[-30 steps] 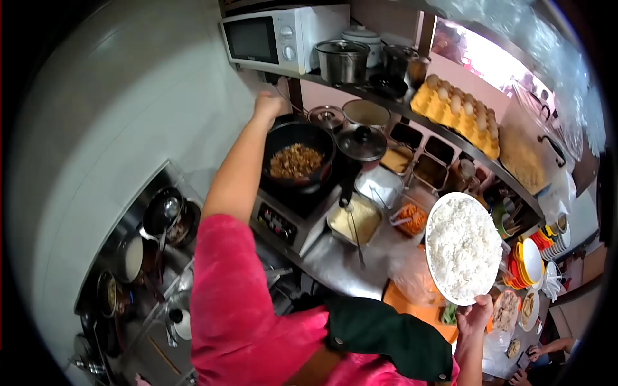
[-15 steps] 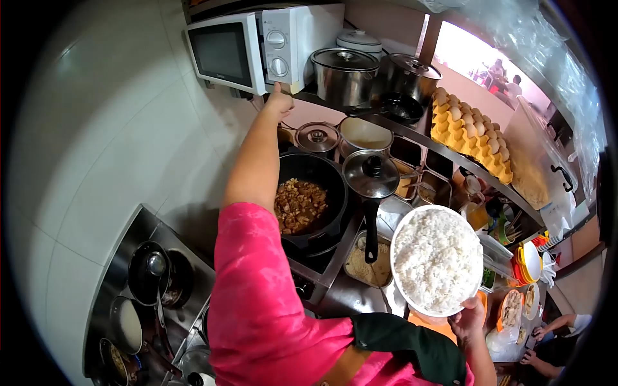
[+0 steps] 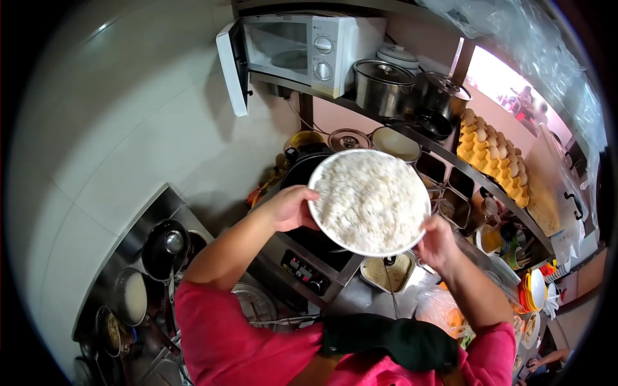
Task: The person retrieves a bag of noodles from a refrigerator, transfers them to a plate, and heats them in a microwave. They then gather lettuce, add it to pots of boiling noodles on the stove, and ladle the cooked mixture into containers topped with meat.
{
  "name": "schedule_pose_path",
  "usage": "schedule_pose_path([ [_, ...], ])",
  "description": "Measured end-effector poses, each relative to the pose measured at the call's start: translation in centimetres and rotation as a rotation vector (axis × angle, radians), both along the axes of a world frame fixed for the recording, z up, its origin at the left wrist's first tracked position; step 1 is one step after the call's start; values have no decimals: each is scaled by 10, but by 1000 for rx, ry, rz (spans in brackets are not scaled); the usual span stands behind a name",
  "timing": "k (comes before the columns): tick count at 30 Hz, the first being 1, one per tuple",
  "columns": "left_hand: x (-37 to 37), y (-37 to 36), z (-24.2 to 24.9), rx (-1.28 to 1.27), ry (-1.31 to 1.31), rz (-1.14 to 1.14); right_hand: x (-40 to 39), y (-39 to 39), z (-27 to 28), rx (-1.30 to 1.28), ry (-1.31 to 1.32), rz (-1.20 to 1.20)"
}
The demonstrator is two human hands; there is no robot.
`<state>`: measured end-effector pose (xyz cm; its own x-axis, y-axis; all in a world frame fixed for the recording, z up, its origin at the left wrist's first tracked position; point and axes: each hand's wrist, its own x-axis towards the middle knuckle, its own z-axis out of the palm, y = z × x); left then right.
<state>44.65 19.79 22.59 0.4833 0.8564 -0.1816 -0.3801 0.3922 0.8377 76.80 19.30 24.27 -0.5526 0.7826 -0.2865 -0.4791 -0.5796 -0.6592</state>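
Note:
A round white bowl full of white rice (image 3: 370, 201) is held up in front of my body, over the stove. My left hand (image 3: 291, 208) grips its left rim, and my right hand (image 3: 439, 243) grips the lower right side. Up on the shelf, the white microwave (image 3: 329, 55) has its door (image 3: 233, 69) swung wide, with a glass plate visible inside. Behind the bowl, a dark wok (image 3: 301, 170) is mostly hidden. Beneath the bowl's lower edge is a metal tray of pale crumbs (image 3: 389, 273).
Lidded steel pots (image 3: 385, 89) and a tray of eggs (image 3: 492, 154) line the metal shelf (image 3: 438, 143). Several pans (image 3: 132, 296) sit at the lower left. A plastic bag (image 3: 441, 307) lies at the lower right. Another person's arm (image 3: 552, 359) shows at the far right.
My left hand has left the microwave and taken hold of the bowl's left side. The microwave door has opened. The bowl has moved left and up, and the camera view has shifted.

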Motion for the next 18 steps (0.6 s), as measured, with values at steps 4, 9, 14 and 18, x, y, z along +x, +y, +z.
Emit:
schedule_pose_path([
  [4, -29, -28, 26, 128, -79, 297, -53, 60, 22, 49, 112, 150],
  [9, -58, -17, 67, 247, -59, 722, -75, 84, 39, 230, 199, 239],
  [14, -98, 48, 88, 350, 59, 887, -26, 43, 43, 389, -61, 181],
  [18, -120, 123, 98, 346, 4, 1050, 30, 14, 37, 364, -192, -46],
])
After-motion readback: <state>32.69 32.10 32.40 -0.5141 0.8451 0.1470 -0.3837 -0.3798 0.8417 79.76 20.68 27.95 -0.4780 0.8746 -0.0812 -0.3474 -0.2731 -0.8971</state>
